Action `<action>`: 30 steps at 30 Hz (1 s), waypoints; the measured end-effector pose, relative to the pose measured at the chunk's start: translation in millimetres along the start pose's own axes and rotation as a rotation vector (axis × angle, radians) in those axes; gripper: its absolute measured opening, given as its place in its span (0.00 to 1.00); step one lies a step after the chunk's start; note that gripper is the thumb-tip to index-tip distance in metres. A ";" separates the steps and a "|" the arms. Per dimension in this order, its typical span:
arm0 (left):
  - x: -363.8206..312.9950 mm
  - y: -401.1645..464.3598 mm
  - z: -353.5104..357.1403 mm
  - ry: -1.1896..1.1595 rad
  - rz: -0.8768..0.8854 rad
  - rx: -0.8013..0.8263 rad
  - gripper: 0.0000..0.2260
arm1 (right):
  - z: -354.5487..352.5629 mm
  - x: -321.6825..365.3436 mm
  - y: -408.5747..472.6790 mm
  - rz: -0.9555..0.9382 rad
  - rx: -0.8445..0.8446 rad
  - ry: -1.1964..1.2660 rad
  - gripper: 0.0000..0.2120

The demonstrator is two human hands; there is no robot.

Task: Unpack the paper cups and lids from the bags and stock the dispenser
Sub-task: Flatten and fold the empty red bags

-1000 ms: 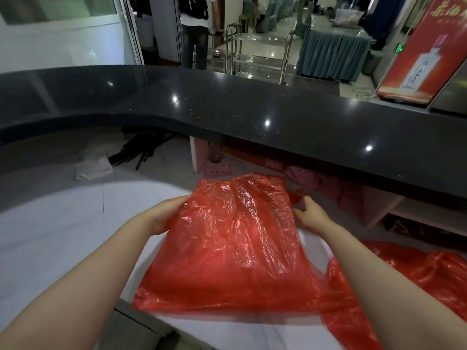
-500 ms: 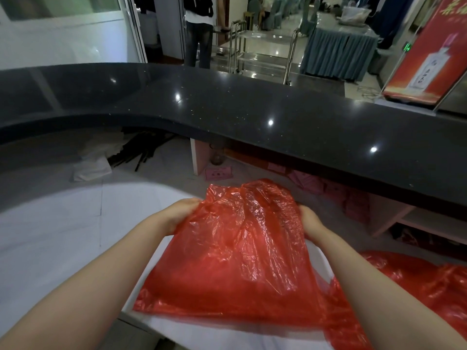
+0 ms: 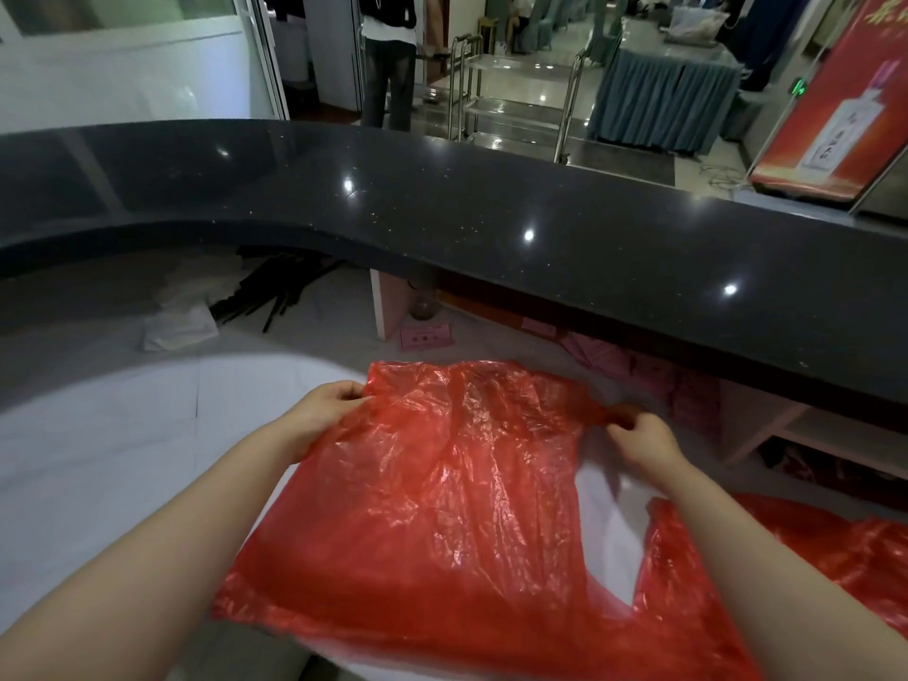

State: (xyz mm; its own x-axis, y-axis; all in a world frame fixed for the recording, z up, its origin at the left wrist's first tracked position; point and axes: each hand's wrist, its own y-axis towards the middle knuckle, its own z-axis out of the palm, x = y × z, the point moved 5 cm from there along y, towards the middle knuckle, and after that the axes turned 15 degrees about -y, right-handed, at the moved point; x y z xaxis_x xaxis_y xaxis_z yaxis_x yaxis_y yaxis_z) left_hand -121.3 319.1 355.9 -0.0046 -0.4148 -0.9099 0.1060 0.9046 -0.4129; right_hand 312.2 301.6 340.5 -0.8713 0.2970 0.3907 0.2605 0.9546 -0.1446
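A: Largest item first?

B: The black speckled countertop curves across the upper half of the view, glossy, with light spots reflected on it. Below it sits a lower white work surface.

A: And the task's thing?

B: A red plastic bag lies spread flat on the white work surface, in front of the person. Its long axis runs from the near edge of the surface away toward the countertop, with the mouth end pointing away. It looks flat and wrinkled; contents cannot be told. A second red bag lies crumpled just to its right, partly under the right forearm.

A: State of the hands?

B: The left hand pinches the bag's far left corner, fingers curled onto the film. The right hand grips the bunched far right corner, which is twisted into a narrow strip.

A: Any writing?

B: A red poster at the upper right shows a white bottle with characters, too small to read. Pink cards under the countertop carry print, also unreadable.

A: Anything else?

B: A person in dark trousers stands beyond the countertop, near a steel trolley.
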 end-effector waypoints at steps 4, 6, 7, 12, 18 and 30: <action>-4.0 -6.7 -14.5 -0.054 0.039 -0.040 0.12 | -13.2 -14.5 3.3 0.033 -0.034 -0.057 0.14; -4.5 -10.8 -19.7 -0.125 0.041 -0.050 0.12 | -19.5 -18.7 3.6 0.047 -0.041 -0.098 0.15; -4.7 -12.6 -22.0 -0.140 0.043 -0.061 0.13 | -21.9 -20.4 3.6 0.048 -0.042 -0.120 0.16; -4.0 -12.4 -39.8 -0.111 0.115 -0.175 0.12 | -26.8 -25.3 4.5 0.051 -0.019 -0.218 0.20; 5.5 -3.5 -66.3 -0.049 0.156 -0.325 0.12 | -34.3 -29.2 2.8 0.033 -0.012 -0.398 0.22; 13.4 2.1 -76.5 0.157 0.153 -0.394 0.12 | -49.0 -23.8 5.8 0.058 0.064 -0.551 0.20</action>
State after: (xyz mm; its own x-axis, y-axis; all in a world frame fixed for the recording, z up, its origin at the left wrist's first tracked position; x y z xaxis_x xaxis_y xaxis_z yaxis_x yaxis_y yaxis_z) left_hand -197.2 323.0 339.8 -0.1722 -0.2812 -0.9441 -0.2693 0.9353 -0.2295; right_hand 354.7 301.3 374.9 -0.9496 0.2756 -0.1496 0.3032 0.9286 -0.2137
